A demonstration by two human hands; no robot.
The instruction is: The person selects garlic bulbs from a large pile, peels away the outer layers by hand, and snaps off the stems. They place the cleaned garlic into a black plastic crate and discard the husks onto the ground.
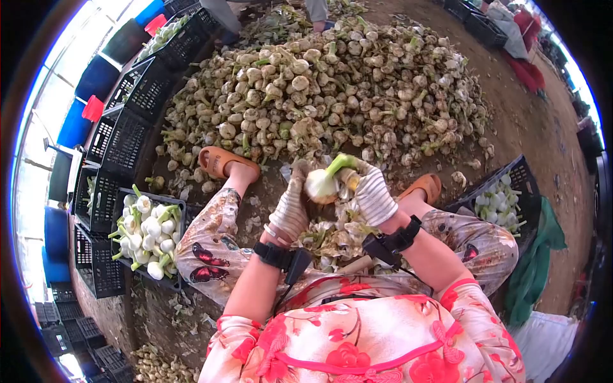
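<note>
While the left hand point(290, 207) closes around one side of a garlic bulb point(321, 186), the right hand point(373, 195) grasps its green stem point(340, 163), both gloved. The bulb is between the hands, nearer than the big garlic pile point(319, 96); peeled bulbs point(148, 231) fill a crate point(181, 281) at left.

You have a brown dirt floor point(557, 150) in front of you, with a wide heap of soiled garlic point(319, 89) spread across its middle. Loose bulbs lie around the heap's edge. To your left stands a black crate point(184, 216) of white garlic, near a row of dark crates point(128, 140); to your right is another crate point(526, 173) holding white bulbs, beside a green cloth point(535, 258). Dry peelings point(179, 306) litter the ground, and a smaller garlic pile point(159, 368) sits behind on your left.
</note>
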